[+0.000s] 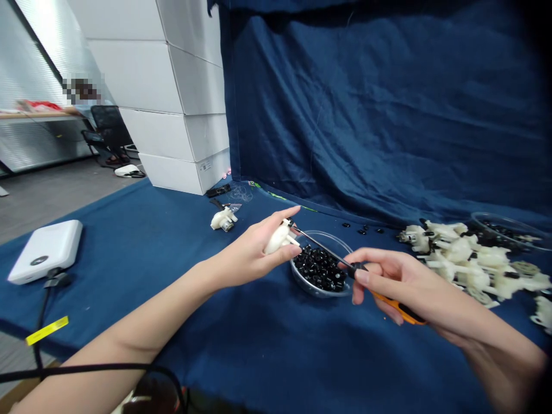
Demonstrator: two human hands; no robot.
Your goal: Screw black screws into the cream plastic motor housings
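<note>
My left hand (263, 250) is closed around a small cream plastic part (280, 237) with a black piece at its upper end. In my right hand (388, 282) is a screwdriver (399, 309) with an orange and black handle. Its thin metal shaft slants up to the left, and the tip is at the black piece on the cream part; whether it sits in a screw is too small to tell. Below the shaft stands a clear round bowl (317, 292) filled with small black pieces (319, 267).
At right lies a pile of cream plastic parts (470, 259) beside another clear bowl (509, 227). A single cream part (223, 219) rests behind my left hand. White boxes (172, 132) are stacked at the back left. A white power bank (45, 250) with a black cable is at far left.
</note>
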